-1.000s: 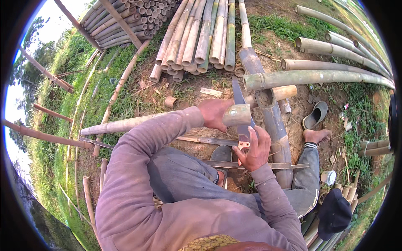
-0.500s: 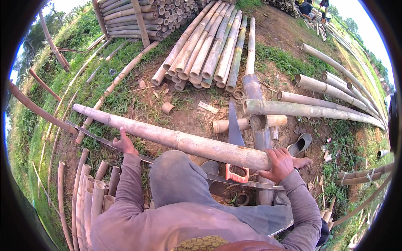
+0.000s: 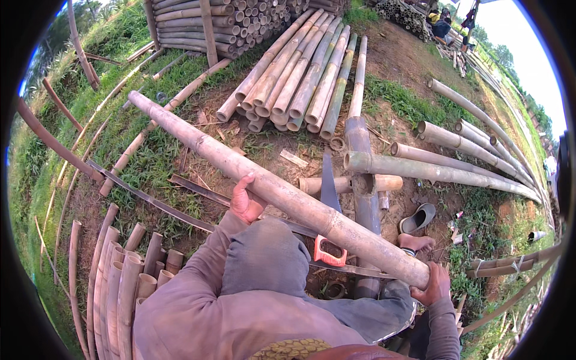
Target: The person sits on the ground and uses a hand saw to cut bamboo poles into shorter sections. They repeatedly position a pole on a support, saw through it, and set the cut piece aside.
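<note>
A long, pale bamboo pole slants across in front of me, from the far left down to the near right. My left hand holds it from the near side at about mid-length, thumb up and fingers partly hidden beneath the pole. Around its near right end my right hand is wrapped. Under the pole, a handsaw with an orange handle stands with its blade pointing away from me. A darker bamboo post lies lengthwise beside the saw.
Cut bamboo poles are piled ahead, with a larger stack behind. More poles reach in from the right. Short upright pieces stand at my left. A grey sandal lies near my bare foot. People are far off.
The pole has swung: its right end came toward me and rightward, its left end moved away. My left hand slid right to its middle, and my right hand moved down with the near end.
</note>
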{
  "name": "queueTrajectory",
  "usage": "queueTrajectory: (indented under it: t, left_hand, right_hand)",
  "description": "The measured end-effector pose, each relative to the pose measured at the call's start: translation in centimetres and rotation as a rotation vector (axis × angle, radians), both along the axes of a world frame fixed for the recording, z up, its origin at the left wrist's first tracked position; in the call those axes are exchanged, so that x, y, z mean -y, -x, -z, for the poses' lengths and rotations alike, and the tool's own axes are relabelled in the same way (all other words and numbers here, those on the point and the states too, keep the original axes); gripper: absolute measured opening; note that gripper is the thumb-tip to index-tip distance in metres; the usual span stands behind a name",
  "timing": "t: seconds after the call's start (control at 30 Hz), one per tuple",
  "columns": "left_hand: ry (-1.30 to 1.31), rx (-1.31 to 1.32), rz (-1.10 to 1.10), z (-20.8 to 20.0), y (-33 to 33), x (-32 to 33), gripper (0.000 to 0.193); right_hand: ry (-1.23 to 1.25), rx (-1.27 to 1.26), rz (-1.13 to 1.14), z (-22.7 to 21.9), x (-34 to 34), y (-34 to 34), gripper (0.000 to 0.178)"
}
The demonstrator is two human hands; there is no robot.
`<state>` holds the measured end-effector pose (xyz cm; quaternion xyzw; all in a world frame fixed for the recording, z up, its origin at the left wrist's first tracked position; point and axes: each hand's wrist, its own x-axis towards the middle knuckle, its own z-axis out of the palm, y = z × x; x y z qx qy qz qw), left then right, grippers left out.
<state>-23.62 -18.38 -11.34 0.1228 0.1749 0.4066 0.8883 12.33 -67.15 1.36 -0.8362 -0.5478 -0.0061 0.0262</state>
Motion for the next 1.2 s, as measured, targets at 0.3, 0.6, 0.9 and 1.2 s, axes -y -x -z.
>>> queueTrajectory:
  t: [0.3, 0.6, 0.9, 1.2]
  left_hand:
    - [-0.285, -0.075, 0.519, -5.0, -11.2, 2.6, 0.059]
    - [-0.342, -0.365, 0.531, -8.1, -21.1, 2.5, 0.066]
    - [-0.410, -0.708, 0.230, -3.6, -29.5, -9.8, 0.061]
    - [-0.677, -0.856, 0.217, 0.7, -24.1, -15.9, 0.055]
  right_hand:
    - [0.030, -0.086, 0.333, 1.2, 15.7, 7.0, 0.094]
    - [-0.044, -0.488, 0.599, -1.2, 13.0, 16.3, 0.082]
    - [-0.322, -1.240, 0.434, 7.2, 0.4, 15.4, 0.085]
    - [-0.386, -1.617, 0.357, 10.1, -16.1, 16.8, 0.073]
